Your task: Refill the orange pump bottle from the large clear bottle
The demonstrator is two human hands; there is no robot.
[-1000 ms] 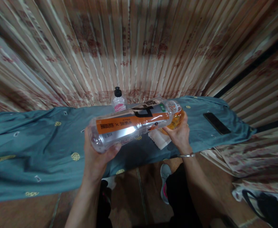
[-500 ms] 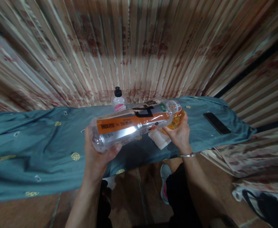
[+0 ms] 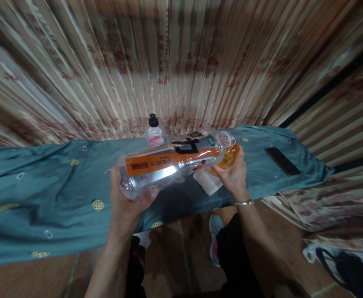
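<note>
Nothing has shifted over the last second; the left hand [image 3: 126, 203] still cups the base of the large bottle [image 3: 175, 161], held sideways above the teal cloth [image 3: 45, 198]; the right hand [image 3: 233, 176] stays wrapped round its neck end.

Clear orange-labelled bottle [image 3: 175, 163], held sideways
</note>
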